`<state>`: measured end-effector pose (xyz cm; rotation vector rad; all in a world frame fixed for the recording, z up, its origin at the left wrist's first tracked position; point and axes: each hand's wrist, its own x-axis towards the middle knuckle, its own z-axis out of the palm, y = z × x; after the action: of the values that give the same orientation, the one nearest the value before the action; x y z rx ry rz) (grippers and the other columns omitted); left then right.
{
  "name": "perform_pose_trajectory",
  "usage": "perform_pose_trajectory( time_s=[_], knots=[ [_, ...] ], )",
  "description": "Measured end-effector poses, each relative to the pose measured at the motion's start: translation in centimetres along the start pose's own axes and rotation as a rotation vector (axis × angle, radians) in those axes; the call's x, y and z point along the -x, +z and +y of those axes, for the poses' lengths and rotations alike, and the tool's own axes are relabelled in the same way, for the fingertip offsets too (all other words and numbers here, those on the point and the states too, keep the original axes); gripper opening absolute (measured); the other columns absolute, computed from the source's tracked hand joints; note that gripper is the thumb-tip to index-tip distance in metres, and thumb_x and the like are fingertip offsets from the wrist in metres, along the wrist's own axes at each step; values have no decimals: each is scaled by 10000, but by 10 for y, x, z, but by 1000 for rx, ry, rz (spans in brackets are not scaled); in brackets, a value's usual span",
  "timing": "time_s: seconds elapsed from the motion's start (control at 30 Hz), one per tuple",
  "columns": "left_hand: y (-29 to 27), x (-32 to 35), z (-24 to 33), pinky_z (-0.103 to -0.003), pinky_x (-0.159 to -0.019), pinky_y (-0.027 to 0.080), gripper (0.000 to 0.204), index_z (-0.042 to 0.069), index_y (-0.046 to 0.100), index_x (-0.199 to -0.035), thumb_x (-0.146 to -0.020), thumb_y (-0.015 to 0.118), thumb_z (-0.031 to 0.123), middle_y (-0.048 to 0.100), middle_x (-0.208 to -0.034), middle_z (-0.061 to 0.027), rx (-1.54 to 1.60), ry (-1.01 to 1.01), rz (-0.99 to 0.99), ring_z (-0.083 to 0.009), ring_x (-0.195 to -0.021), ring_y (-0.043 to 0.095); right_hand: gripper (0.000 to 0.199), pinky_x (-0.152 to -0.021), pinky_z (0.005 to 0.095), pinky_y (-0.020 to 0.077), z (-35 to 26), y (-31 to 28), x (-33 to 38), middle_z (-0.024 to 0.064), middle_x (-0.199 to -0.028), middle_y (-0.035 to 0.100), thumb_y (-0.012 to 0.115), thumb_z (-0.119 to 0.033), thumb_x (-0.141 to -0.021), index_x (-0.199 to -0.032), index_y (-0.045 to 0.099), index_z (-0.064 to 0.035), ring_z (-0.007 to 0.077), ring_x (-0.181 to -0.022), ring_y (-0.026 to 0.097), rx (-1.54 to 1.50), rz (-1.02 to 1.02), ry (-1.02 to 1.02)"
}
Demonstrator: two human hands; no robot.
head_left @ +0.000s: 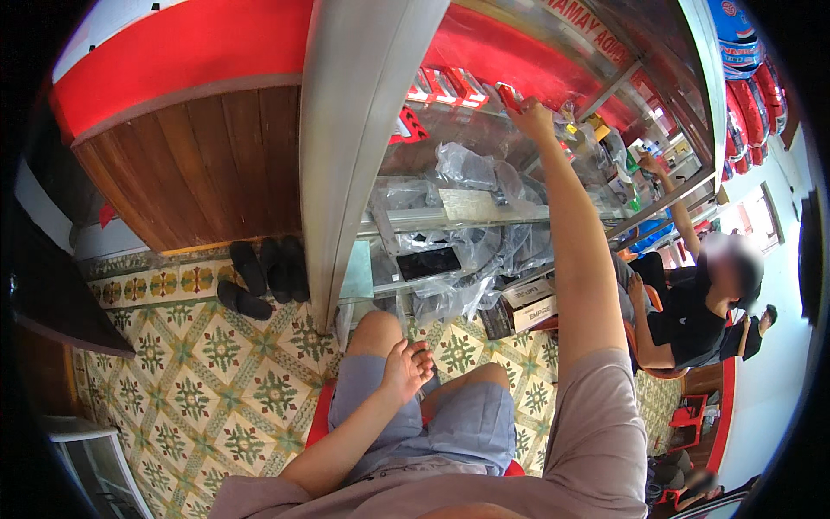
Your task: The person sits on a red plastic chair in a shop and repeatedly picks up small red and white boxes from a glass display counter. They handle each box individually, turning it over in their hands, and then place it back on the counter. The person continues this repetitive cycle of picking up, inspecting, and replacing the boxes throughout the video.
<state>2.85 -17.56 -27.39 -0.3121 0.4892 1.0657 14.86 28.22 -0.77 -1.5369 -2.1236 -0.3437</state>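
My right arm stretches up into a glass display cabinet (406, 186). At its end, my right hand (533, 119) is closed on a small red box (508, 97) by the upper shelf. Left of that box stands a row of red-and-white boxes (451, 87). My left hand (406, 370) hovers over my lap by the knee, its fingers loosely bent and apart, with nothing in it. On a lower shelf, in front of my knees, lies a dark phone (430, 264). Plastic-wrapped parts (467, 166) crowd the shelf above it.
A thick metal cabinet post (346, 164) rises left of the shelves. White cartons (532, 304) sit low beneath my right arm. Black slippers (251, 277) lie on the patterned tile floor (207, 372). At the right, a seated person in black (692, 320) also reaches toward the cabinet.
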Motion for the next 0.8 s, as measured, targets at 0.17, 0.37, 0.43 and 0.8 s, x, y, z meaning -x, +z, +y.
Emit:
perform_pose_trajectory(
  time_s=[0.17,0.37,0.43,0.8],
  knots=[
    [-3,-4,12,-306,-640,401,287,86,530,-954,-861,501,356,525,-805,-49,-7,81,22,-169,-690,475,507,-824,473,486,-5,-19,12,270,-1130,561,689,-409,-694,-1015,602,-28,420,-998,582,20,143,130],
    [-8,-7,10,-305,-643,403,263,86,527,-951,-852,505,329,523,-814,-50,0,50,22,-169,-696,478,639,-848,472,484,33,-48,41,235,-1266,457,649,-535,-705,-1113,584,-47,424,-1122,507,456,-44,210],
    [-10,-10,7,-306,-645,405,255,85,526,-951,-852,507,319,523,-815,-51,1,32,12,-170,-697,480,691,-863,462,479,12,-53,48,213,-1234,487,630,-577,-707,-1147,566,-48,399,-1127,511,559,-128,206],
    [-12,-7,11,-301,-667,400,230,85,516,-968,-863,497,288,512,-821,-42,-40,38,8,-162,-708,475,595,-876,457,478,-84,29,-8,225,-1197,527,577,-142,-776,-1333,370,-164,388,-1053,562,55,-136,-470]
  ],
)
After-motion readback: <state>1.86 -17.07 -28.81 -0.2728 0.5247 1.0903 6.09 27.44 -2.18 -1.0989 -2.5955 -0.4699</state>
